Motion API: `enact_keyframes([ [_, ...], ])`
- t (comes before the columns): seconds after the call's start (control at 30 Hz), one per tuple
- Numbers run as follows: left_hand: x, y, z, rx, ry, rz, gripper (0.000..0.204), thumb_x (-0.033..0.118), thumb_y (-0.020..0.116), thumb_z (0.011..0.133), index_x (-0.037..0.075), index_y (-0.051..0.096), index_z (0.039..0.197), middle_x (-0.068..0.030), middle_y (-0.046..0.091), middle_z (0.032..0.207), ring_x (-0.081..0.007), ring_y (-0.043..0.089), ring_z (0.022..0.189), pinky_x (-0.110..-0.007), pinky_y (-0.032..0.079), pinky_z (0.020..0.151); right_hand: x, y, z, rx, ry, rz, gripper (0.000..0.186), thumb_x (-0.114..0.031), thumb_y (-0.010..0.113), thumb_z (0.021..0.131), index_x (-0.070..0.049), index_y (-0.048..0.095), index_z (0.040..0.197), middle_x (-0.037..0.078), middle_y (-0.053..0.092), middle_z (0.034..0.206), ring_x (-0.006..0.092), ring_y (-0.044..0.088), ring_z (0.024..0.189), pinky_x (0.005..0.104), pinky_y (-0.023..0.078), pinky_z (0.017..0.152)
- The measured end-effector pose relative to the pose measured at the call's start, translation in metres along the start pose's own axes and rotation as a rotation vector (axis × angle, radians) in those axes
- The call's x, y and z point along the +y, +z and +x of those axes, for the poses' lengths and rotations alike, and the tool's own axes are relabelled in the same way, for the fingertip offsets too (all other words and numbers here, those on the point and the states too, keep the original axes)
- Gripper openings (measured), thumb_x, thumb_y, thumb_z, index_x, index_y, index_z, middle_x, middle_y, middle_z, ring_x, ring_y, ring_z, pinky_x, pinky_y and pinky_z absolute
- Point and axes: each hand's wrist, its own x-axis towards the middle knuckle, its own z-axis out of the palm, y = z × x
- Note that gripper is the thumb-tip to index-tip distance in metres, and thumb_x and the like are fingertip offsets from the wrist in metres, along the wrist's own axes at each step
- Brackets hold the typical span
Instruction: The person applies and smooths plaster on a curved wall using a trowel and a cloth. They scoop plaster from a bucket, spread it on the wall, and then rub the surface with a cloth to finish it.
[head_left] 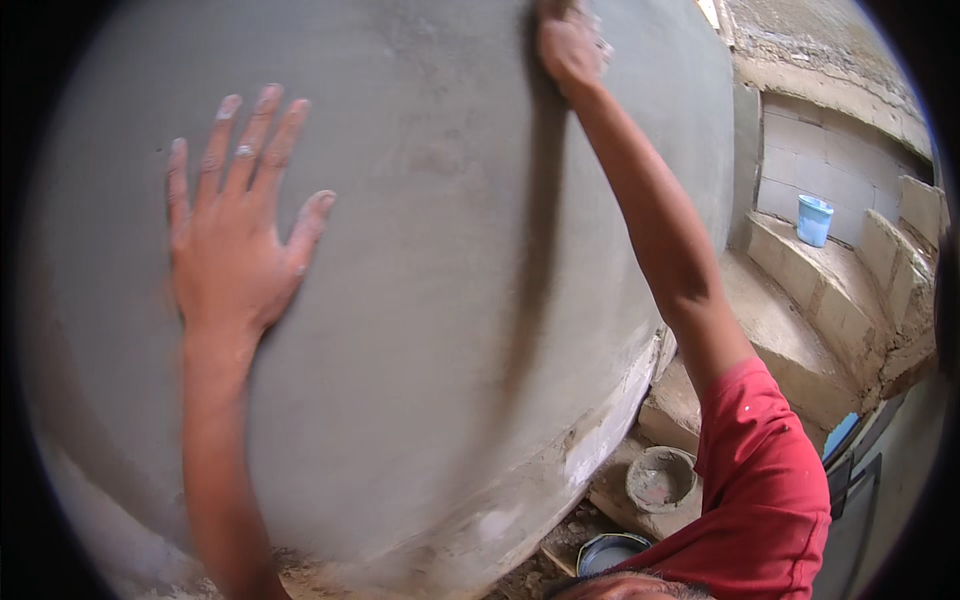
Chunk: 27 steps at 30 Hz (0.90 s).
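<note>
A: Entry, head view. Left hand (235, 235): state?

B: Flat on the grey wall (420, 300), palm down, fingers spread and open, gripping nothing. A ring (245, 152) sits on one finger. The forearm rises from the lower edge.

A: Right hand (570, 45)?

B: Far up, near the top edge, arm stretched out. It presses on the wall at the upper end of a dark streak (535, 250). Fingers look curled, perhaps over something small; I cannot tell whether it grips anything, as the top of the hand runs out of view.

A: The wall?

B: It fills the left and centre. Smooth, wet-looking grey plaster, bulged by the lens. The streak runs down it from the right hand toward the near lower part. The lower rim looks paler and rougher.

A: Sleeve?

B: Red sleeve (770, 480) on the right arm, near right, with pale specks.

A: Surroundings?

B: Right, well apart from both hands: block steps (800, 300) with a blue cup (814, 220) on a far step. Near, below the wall's rim: a round pan (660, 478) crusted with mortar, and a second bowl (610, 550) nearer, partly hidden by the sleeve.
</note>
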Motion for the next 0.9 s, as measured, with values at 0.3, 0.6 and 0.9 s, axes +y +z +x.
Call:
enact_keyframes([
  [0.3,-0.001,0.005,0.001,0.038,-0.003,-0.066,0.076,0.049,0.067,0.100,0.037,0.038,0.169,0.0090,0.037,0.176,-0.0213,0.030,0.163,-0.053,0.017,0.138,-0.034,0.048,-0.022,0.051,-0.565,-0.090,0.070,-0.055,0.052,0.109,-0.020,0.042,0.168,0.007,0.036,0.177,0.0444,0.026,0.163,0.0685,0.012,0.129],
  [0.6,0.001,0.007,-0.002,0.032,-0.015,-0.114,0.077,0.047,0.068,0.100,0.036,0.037,0.170,0.0092,0.037,0.176,-0.0215,0.031,0.163,-0.052,0.017,0.138,-0.082,0.024,-0.051,-0.112,-0.454,-0.216,0.065,-0.053,0.025,0.117,-0.029,0.018,0.176,0.016,0.022,0.181,0.0511,0.018,0.164,0.0659,0.010,0.131],
  [0.9,0.003,0.007,-0.003,0.025,0.014,-0.101,0.078,0.048,0.068,0.100,0.037,0.037,0.170,0.0094,0.036,0.176,-0.0216,0.030,0.164,-0.053,0.016,0.138,-0.050,0.014,0.004,-0.077,-0.032,-0.221,0.066,-0.052,0.025,0.116,-0.027,0.018,0.176,0.013,0.024,0.181,0.0504,0.025,0.162,0.0657,0.015,0.130],
])
